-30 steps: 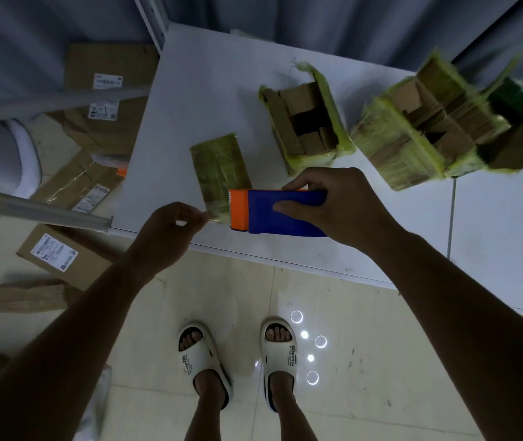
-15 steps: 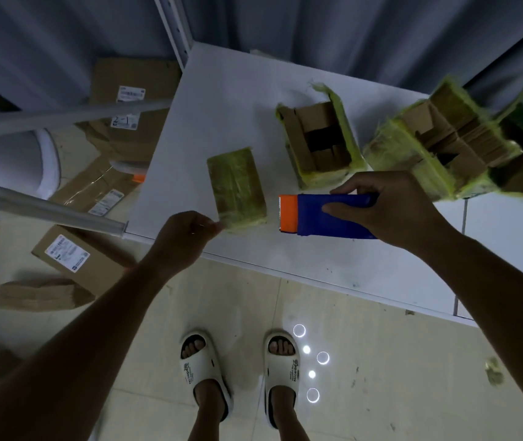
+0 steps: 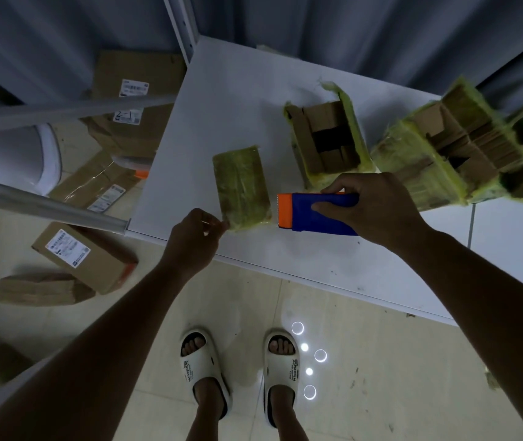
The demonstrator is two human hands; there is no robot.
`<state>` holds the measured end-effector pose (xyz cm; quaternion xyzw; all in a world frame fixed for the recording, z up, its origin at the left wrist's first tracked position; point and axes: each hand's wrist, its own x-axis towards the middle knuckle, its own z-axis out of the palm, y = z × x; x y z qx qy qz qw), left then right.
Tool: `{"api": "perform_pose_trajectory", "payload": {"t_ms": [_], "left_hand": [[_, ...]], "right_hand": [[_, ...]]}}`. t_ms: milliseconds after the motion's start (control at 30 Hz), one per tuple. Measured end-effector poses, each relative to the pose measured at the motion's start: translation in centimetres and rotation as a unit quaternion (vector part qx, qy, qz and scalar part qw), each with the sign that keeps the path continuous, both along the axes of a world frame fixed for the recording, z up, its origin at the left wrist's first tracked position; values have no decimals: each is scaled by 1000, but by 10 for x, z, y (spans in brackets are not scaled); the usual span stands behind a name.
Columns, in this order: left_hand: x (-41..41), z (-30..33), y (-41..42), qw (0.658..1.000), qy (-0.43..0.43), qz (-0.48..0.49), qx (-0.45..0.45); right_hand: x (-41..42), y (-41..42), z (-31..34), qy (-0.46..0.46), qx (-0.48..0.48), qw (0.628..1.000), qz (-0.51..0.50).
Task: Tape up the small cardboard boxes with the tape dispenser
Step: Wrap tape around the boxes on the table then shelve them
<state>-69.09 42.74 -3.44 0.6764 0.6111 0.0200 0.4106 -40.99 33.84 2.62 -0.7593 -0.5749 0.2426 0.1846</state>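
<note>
Risk of tape tearing or sticking askew: left hand (image 3: 194, 240) pinching at small box (image 3: 241, 189) corner, right hand (image 3: 370, 209) gripping tape dispenser (image 3: 312, 214) just beside box.

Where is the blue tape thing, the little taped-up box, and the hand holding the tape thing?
tape dispenser (image 3: 308, 214), head view, on its blue body.
small taped box (image 3: 241, 189), head view, middle of its top face.
right hand (image 3: 378, 208), head view, back of the hand.
</note>
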Motion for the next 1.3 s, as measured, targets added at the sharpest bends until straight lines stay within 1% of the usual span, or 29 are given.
{"api": "perform_pose_trajectory", "payload": {"t_ms": [67,167,200,267,300,367,400,567,667,767,900,1000,1067,1200,1267,1300], "left_hand": [[1,-1,0,1000,9,-6,9],[1,4,2,1000,9,18,22],[1,7,3,998,-1,0,63],[4,11,3,981,-17,-109,160],[7,11,1,969,-29,-168,178],[14,14,-2,957,-30,-249,149],[17,14,-2,954,-25,-264,137],[29,10,3,951,8,-266,155],[34,5,6,941,29,-286,179],[35,2,11,930,41,-315,182],[27,8,26,924,81,-331,171],[25,13,30,915,118,-345,174],[26,13,29,913,112,-361,156],[25,16,30,925,55,-359,109],[26,17,30,923,61,-360,121],[27,18,30,917,74,-365,143]], "right_hand": [[-2,1,-1,-10,-3,1000,0],[-7,2,-2,-20,-4,1000,-1],[-8,2,-1,-26,-2,1000,3],[-11,3,-1,-38,1,999,11],[-13,3,0,-41,1,999,11],[-16,2,0,-46,-5,999,0],[-17,2,1,-49,-8,999,-6],[-22,-2,2,-57,-13,998,-16],[-23,-5,4,-78,-16,996,-26],[-25,-10,9,-68,-30,996,-42],[-36,-13,11,-41,-47,996,-56],[-46,-13,9,-46,-48,996,-63],[-50,-13,7,-51,-41,995,-70],[-51,-16,3,-39,-23,995,-89],[-52,-16,1,-38,-18,995,-88],[-52,-16,1,-39,-15,995,-86]]}}
